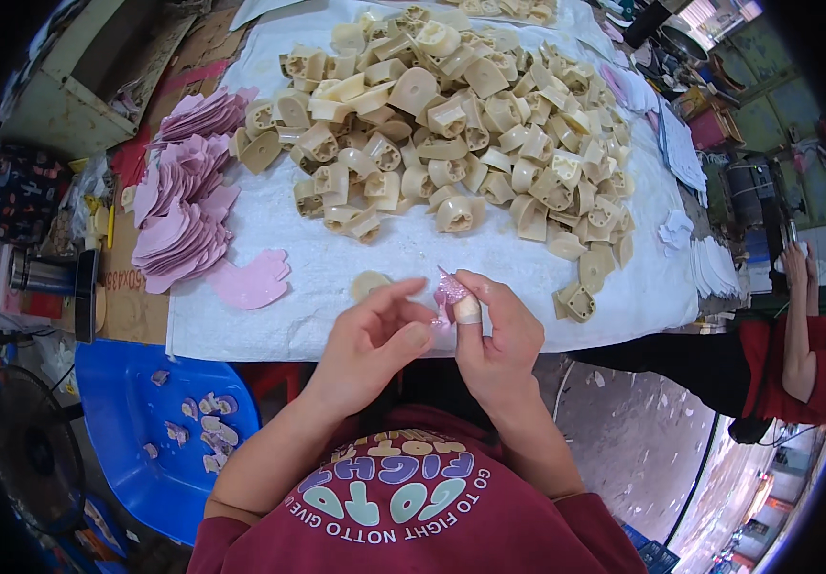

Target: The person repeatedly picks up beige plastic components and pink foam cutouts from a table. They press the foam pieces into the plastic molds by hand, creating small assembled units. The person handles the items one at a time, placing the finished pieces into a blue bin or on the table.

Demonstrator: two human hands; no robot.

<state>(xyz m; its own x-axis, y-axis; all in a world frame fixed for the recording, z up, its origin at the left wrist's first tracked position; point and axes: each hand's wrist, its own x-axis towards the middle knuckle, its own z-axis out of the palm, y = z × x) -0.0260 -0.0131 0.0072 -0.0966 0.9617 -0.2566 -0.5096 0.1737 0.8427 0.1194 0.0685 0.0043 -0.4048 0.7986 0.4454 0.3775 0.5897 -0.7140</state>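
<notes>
My right hand pinches a glittery pink-purple piece between thumb and forefinger, just above the table's near edge. A pale band is wrapped around that thumb. The piece looks folded or curved; its underside is hidden by my fingers. Close on its left is my left hand, its fingers apart and slightly curled, the tips beside the piece; I cannot tell whether they touch it. Behind my left hand lies a round beige piece on the white sheet. A single pink cutout lies flat farther left.
A large pile of beige plastic shoe heels covers the far table. Stacked pink cutouts stand at left. Below is a blue basin holding several small covered heels. White cutouts lie at right, near another person.
</notes>
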